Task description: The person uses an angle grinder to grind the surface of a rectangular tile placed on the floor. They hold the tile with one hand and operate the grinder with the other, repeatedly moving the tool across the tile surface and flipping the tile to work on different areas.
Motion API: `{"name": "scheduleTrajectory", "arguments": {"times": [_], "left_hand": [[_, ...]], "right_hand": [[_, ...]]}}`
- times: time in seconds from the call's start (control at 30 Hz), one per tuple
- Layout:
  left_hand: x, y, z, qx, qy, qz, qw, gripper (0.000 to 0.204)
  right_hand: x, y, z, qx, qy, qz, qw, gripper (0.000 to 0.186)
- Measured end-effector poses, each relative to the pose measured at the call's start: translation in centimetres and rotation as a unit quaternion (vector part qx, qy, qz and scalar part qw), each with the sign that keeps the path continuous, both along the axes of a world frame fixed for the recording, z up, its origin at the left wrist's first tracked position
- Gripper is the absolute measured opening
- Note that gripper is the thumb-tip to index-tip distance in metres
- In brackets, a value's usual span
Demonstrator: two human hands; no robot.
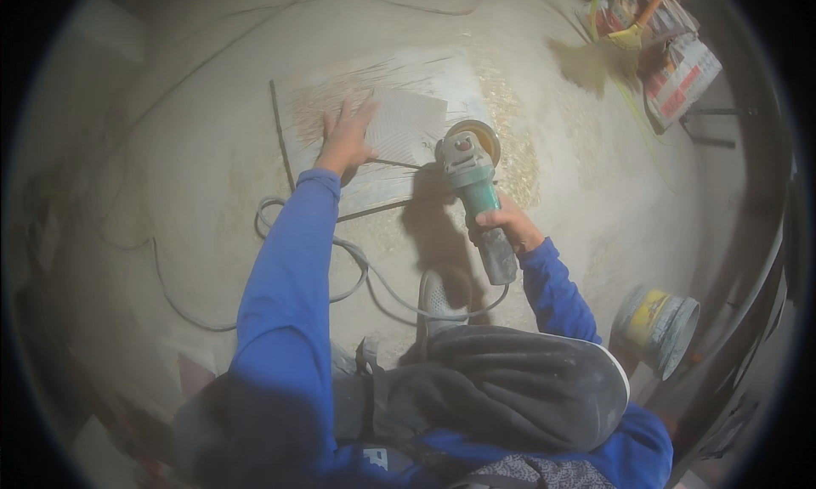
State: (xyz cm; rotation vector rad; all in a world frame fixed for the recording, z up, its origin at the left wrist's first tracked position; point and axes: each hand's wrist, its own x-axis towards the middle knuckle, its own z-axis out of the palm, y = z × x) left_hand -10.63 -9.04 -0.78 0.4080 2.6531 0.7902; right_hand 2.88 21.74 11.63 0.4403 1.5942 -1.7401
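Observation:
My left hand (344,136) rests with spread fingers on the left part of a grey ridged tile piece (408,111), which lies on a larger dusty, scratched board (374,187) with dark edges. My right hand (506,224) is closed round the green and grey body of an angle grinder (478,192). The grinder's disc (483,137) is at the right end of the tile piece; whether they touch I cannot tell. A grey power cord (361,257) runs from the grinder's rear and loops on the floor.
A yellow broom (627,39) stands by torn bags (684,77) at the upper right. A grey bucket (654,332) with a yellow label is at the lower right. My shoe (444,298) and bent leg are below the board. Pale powder marks the floor (195,149).

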Motion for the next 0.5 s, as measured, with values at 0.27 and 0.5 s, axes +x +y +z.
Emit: {"name": "scheduleTrajectory", "arguments": {"times": [0.27,0.5], "left_hand": [[0.0,0.4,0.9,0.002,-0.001,0.005,1.000,0.105],[0.0,0.8,0.9,-0.010,0.001,-0.017,1.000,0.098]], "right_hand": [[-0.7,-2.9,0.2,0.178,0.097,0.055,0.978,0.062],[0.2,-7.2,-1.1,0.282,0.152,0.039,0.947,0.078]]}}
